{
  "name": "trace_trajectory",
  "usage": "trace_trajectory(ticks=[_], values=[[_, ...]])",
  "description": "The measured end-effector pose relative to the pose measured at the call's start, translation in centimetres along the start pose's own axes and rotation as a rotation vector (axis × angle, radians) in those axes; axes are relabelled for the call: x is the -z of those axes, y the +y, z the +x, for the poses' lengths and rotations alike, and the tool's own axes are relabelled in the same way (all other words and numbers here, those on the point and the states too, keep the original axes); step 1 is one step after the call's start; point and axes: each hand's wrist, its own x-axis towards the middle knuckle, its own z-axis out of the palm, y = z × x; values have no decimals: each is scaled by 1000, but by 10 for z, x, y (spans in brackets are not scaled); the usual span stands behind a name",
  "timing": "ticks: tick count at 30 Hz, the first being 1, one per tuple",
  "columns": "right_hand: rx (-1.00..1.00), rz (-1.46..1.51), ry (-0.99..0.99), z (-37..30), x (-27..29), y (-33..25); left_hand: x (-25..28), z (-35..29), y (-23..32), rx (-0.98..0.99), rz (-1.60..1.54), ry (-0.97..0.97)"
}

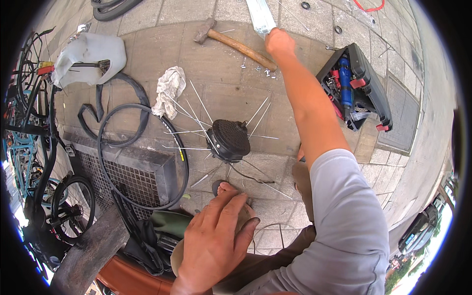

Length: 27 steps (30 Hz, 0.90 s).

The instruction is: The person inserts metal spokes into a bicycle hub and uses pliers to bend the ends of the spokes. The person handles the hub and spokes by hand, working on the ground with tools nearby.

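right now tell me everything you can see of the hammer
The hammer lies flat on the paving slabs, at a slant, grey metal head up-left, worn brown wooden handle running down-right. Small silver bits lie scattered beside the handle. The right hand is close above the handle's end, gripping a flat metal strip, not the hammer.

My right arm stretches far forward, nearly straight, in a short grey sleeve, and my right hand is curled shut at its far end, fingers hidden from me. My left hand lies low and close, palm down, fingers spread over my bent knee.
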Motion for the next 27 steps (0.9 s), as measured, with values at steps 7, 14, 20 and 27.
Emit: trace_trajectory(ticks=[7,14,20,27], values=[[158,-132,-147,21,0,14,-2,3,7,-46,12,-20],[151,-68,-316,-4,19,36,-5,0,15,-116,55,1],[62,46,-387,-49,14,60,-12,-9,20,-113,67,-7],[7,230,-248,-35,-4,56,-24,-18,27,-102,93,-26]])
